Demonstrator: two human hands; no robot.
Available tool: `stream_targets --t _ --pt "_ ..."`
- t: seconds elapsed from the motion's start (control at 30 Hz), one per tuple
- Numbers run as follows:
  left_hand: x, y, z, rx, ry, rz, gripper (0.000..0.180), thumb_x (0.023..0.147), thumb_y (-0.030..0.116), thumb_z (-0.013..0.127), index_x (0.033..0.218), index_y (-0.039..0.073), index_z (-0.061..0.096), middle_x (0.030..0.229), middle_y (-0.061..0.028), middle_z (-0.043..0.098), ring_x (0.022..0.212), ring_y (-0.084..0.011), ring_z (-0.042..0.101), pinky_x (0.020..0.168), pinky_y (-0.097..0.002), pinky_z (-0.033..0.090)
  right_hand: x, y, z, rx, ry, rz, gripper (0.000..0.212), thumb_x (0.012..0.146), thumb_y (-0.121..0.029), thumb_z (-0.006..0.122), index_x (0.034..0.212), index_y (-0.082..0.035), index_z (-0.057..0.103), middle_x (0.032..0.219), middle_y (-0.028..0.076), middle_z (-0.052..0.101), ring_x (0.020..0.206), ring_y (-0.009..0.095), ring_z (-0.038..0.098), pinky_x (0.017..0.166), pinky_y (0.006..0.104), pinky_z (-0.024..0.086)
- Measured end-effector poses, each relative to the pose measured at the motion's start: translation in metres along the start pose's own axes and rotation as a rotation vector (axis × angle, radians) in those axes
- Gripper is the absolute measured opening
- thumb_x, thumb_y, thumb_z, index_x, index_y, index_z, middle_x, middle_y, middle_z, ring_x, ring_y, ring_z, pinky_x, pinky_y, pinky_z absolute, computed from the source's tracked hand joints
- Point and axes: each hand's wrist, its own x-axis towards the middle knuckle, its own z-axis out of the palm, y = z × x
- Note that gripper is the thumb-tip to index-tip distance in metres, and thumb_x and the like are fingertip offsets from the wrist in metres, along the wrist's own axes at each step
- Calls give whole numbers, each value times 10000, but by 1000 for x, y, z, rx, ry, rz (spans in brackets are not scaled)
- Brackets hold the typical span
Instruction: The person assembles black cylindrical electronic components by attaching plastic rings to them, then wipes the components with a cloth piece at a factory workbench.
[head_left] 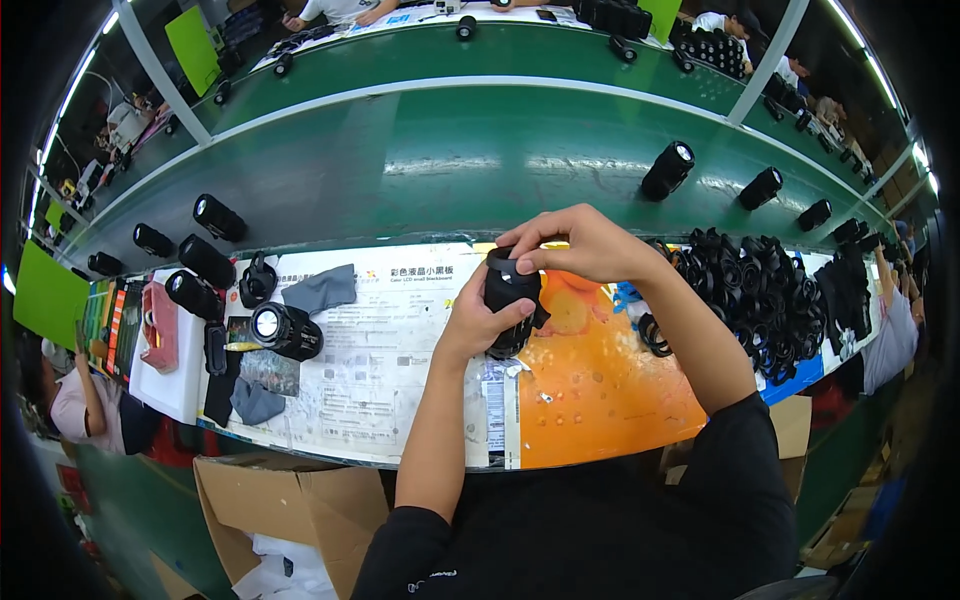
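A green work surface [450, 190] runs behind a table [600, 420] topped in white and orange, and several black cylinders stand along it. The left hand [476, 318] is wrapped around a black cylinder [510, 288], held upright over the seam between the two colours (whether its base touches the table, I cannot tell). The right hand [570, 245] bends its thumb and fingers over the top end; whether they pinch anything is unclear. A heap of black straps [745, 300] lies to the right, a grey cloth [322, 288] to the left.
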Motion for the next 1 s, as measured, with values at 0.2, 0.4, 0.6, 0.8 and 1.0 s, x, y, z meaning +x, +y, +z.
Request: stream_targets --t 0.2,0.4,0.6,0.8,1.0 --pt "-2 7 1 1 -18 -5 857 864 308 983 1547 19 554 1338 -72 695 1196 -164 689 1038 -333 581 -11 -8 5 -126 14 -61 188 980 -130 844 1140 -32 854 1404 152 788 1300 286 729 1140 427 561" --pt "0 3 -1 3 -21 32 825 898 451 955 1496 25 578 1329 -73 699 1206 -154 682 1050 -324 567 -14 -9 9 -287 20 -195 198 976 -117 831 1162 -53 852 1408 137 788 1283 309 732 1125 437 570" --pt "-1 1 1 -64 -39 63 890 910 479 938 1558 13 544 1353 -92 700 1233 -177 689 1078 -334 562 -14 -16 8 -359 -44 -276 408 949 -2 781 1332 -133 839 1458 116 760 1286 324 695 1115 444 584" --pt "0 4 2 -17 -46 65 856 932 377 907 1592 -3 515 1366 -110 700 1243 -190 690 1086 -341 563 -16 -3 5 -369 -75 -362 538 902 39 779 1375 -211 833 1479 98 744 1293 343 676 1060 432 611" --pt "0 3 0 91 -14 178 827 922 310 898 1585 -7 520 1346 -108 705 1222 -180 686 1063 -331 561 -15 -4 12 -468 -52 -411 518 898 -1 808 1363 -227 839 1486 94 732 1305 346 670 1062 429 603"
